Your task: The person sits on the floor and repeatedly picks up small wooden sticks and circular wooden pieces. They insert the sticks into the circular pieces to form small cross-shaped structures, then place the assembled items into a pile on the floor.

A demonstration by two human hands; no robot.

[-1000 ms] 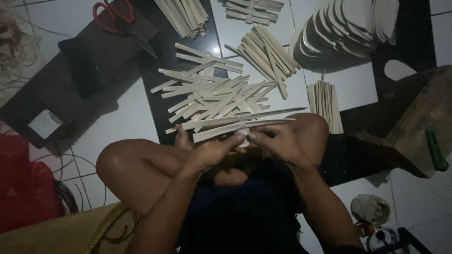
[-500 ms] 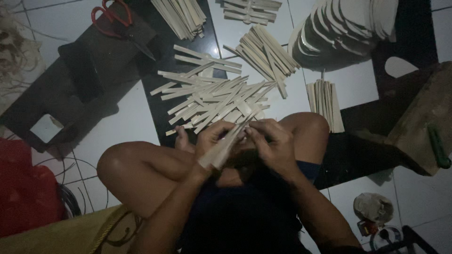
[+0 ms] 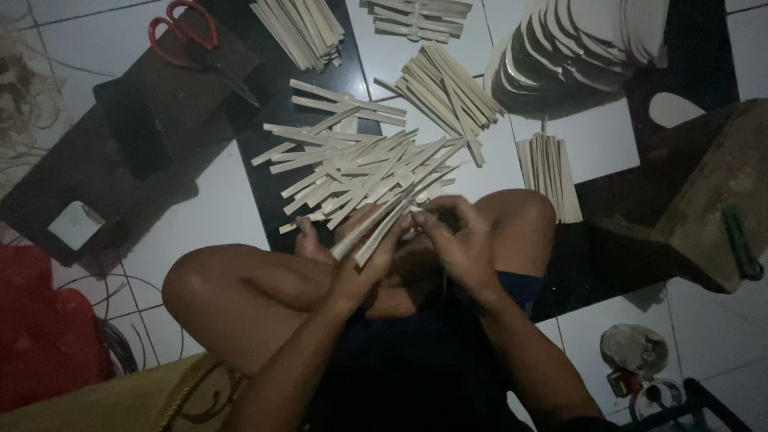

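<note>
I sit cross-legged on a tiled floor. My left hand (image 3: 356, 252) grips a small bundle of pale flat sticks (image 3: 376, 224) that point up and to the right. My right hand (image 3: 456, 236) pinches the upper end of the same bundle, fingers curled around it. Just beyond my hands lies a loose heap of the same sticks (image 3: 360, 164) on a dark mat (image 3: 264, 188). Both hands hover above my knees.
Tidier stick bundles lie at the top (image 3: 300, 28), top middle (image 3: 420, 16), centre right (image 3: 448, 92) and right (image 3: 548, 168). Red-handled scissors (image 3: 188, 32) rest top left. A fanned stack of curved pale pieces (image 3: 576, 48) sits top right. A red cloth (image 3: 40, 336) lies left.
The bundle has turned from lying across both hands to pointing up and right. My hands have drawn closer together over my knees.
</note>
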